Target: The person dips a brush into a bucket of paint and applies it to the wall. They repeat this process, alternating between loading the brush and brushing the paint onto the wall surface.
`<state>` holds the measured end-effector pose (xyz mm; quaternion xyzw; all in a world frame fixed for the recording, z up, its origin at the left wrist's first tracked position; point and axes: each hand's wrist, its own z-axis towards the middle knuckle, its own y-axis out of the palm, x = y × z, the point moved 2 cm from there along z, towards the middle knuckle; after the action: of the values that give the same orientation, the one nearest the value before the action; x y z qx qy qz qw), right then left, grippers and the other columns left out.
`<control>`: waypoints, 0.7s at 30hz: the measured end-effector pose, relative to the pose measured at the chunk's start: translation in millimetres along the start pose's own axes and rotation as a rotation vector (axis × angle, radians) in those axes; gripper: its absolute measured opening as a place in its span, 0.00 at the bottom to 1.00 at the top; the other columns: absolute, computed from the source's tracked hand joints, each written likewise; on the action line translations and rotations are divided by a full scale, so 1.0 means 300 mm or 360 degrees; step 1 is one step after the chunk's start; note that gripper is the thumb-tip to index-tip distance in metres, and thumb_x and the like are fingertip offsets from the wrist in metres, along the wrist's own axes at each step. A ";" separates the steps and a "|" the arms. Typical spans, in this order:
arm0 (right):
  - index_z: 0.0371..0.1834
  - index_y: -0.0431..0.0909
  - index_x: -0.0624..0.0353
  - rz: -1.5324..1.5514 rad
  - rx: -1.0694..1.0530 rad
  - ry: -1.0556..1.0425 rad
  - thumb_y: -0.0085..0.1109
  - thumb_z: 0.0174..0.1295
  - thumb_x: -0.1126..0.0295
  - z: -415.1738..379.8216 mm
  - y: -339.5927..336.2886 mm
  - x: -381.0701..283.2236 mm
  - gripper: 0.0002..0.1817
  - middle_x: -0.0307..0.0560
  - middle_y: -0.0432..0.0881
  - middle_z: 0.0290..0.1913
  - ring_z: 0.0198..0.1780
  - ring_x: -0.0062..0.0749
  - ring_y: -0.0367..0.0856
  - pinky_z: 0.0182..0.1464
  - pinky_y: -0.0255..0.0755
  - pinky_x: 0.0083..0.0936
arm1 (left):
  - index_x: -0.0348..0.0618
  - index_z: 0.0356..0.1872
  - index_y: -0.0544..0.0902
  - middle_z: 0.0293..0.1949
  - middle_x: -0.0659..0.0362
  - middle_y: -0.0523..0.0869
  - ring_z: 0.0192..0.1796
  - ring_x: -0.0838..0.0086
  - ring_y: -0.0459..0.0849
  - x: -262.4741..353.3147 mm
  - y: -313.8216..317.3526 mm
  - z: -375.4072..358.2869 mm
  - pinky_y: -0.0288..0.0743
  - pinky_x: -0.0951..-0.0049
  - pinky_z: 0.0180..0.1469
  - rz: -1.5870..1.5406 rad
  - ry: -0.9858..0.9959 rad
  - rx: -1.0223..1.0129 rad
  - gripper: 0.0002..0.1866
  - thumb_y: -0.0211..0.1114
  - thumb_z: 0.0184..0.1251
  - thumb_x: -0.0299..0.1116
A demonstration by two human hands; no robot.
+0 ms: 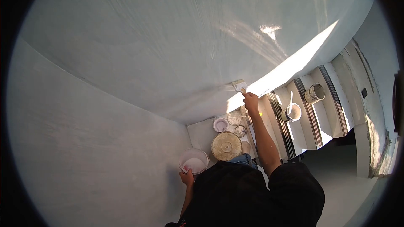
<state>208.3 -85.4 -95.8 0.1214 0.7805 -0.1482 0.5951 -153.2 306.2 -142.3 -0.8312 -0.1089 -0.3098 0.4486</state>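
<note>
My right hand (251, 102) is closed around the handle of a wide paintbrush (240, 85). The brush head is against or very near the pale wall (176, 59), beside a bright strip of sunlight; whether the bristles touch is hard to tell. Down at the left, my left hand (187, 177) grips the rim of a bucket (194, 160) with whitish-pink liquid in it. A round, stained lid (226, 146) lies near my feet, right of that bucket. Part of my bare foot (246, 148) shows beside it.
Small tubs (220, 125) and an open container (234, 118) stand on the landing in the corner. Stairs with dark-striped edges (306, 96) go off to the right. On them stand a bucket with a white-handled tool (293, 112) and another dirty bucket (315, 93).
</note>
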 end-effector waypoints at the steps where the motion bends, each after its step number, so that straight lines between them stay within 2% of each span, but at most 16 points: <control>1: 0.36 0.83 0.69 0.0037 0.0004 0.0052 0.60 0.63 0.67 0.001 0.006 -0.051 0.13 0.38 0.73 0.19 0.14 0.17 0.63 0.16 0.55 0.21 | 0.34 0.45 0.75 0.44 0.43 0.84 0.45 0.51 0.87 -0.004 0.004 0.002 0.81 0.59 0.50 -0.0003 0.0028 0.0030 0.25 0.74 0.50 0.36; 3: 0.33 0.83 0.71 0.0104 0.0034 0.0135 0.59 0.63 0.68 -0.012 0.024 -0.188 0.12 0.39 0.73 0.18 0.14 0.19 0.63 0.15 0.54 0.23 | 0.33 0.45 0.74 0.44 0.43 0.84 0.43 0.52 0.88 -0.030 0.015 0.015 0.82 0.59 0.48 -0.0015 0.0077 0.0080 0.25 0.74 0.50 0.35; 6: 0.24 0.82 0.68 0.0228 0.0052 0.0133 0.59 0.62 0.68 -0.057 0.037 -0.360 0.14 0.40 0.73 0.16 0.16 0.20 0.66 0.17 0.57 0.25 | 0.33 0.47 0.74 0.46 0.43 0.85 0.43 0.51 0.88 0.026 0.007 -0.020 0.82 0.59 0.49 -0.0201 -0.0248 -0.0077 0.26 0.74 0.50 0.35; 9: 0.29 0.81 0.69 0.0393 -0.0030 0.0088 0.59 0.64 0.69 -0.137 0.011 -0.562 0.12 0.38 0.72 0.18 0.15 0.19 0.62 0.17 0.53 0.23 | 0.33 0.49 0.74 0.48 0.42 0.85 0.47 0.51 0.87 -0.072 0.072 0.073 0.80 0.59 0.52 -0.0150 -0.0200 -0.0072 0.27 0.74 0.49 0.36; 12: 0.34 0.81 0.67 0.0511 -0.0087 0.0015 0.58 0.65 0.69 -0.206 -0.028 -0.758 0.10 0.34 0.70 0.19 0.16 0.15 0.57 0.18 0.49 0.19 | 0.33 0.49 0.75 0.48 0.42 0.85 0.49 0.49 0.86 -0.087 0.116 0.110 0.78 0.58 0.55 -0.0045 -0.0122 -0.0092 0.28 0.75 0.48 0.37; 15: 0.40 0.81 0.67 0.0612 -0.0131 -0.0135 0.57 0.67 0.68 -0.287 -0.068 -0.963 0.11 0.32 0.68 0.20 0.17 0.13 0.54 0.19 0.47 0.17 | 0.35 0.41 0.71 0.33 0.46 0.83 0.17 0.61 0.82 -0.193 0.211 0.209 0.78 0.66 0.19 -0.0046 0.0266 0.0055 0.21 0.72 0.51 0.33; 18: 0.47 0.80 0.69 0.0744 -0.0182 -0.0381 0.56 0.68 0.68 -0.369 -0.101 -1.158 0.14 0.31 0.68 0.21 0.19 0.11 0.53 0.21 0.47 0.15 | 0.34 0.46 0.75 0.47 0.42 0.84 0.51 0.47 0.85 -0.129 0.205 0.171 0.76 0.57 0.57 -0.0026 -0.0071 -0.0180 0.28 0.76 0.48 0.38; 20: 0.51 0.79 0.68 0.0815 -0.0199 -0.0668 0.56 0.69 0.66 -0.420 -0.113 -1.287 0.16 0.31 0.67 0.21 0.20 0.10 0.53 0.22 0.47 0.14 | 0.35 0.44 0.74 0.46 0.43 0.84 0.51 0.47 0.84 -0.071 0.190 0.132 0.75 0.57 0.57 -0.0047 -0.0070 -0.0230 0.27 0.76 0.48 0.39; 21: 0.50 0.80 0.67 0.0832 -0.0236 -0.0783 0.56 0.69 0.66 -0.423 -0.120 -1.336 0.15 0.31 0.68 0.21 0.20 0.10 0.54 0.22 0.47 0.14 | 0.35 0.44 0.74 0.45 0.43 0.84 0.51 0.47 0.84 -0.043 0.188 0.118 0.75 0.57 0.57 -0.0058 -0.0067 -0.0255 0.27 0.76 0.48 0.39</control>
<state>187.0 -76.5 325.6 0.2340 0.5651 0.0413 0.7900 -122.8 303.8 -202.8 -0.8687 -0.1082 -0.3080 0.3726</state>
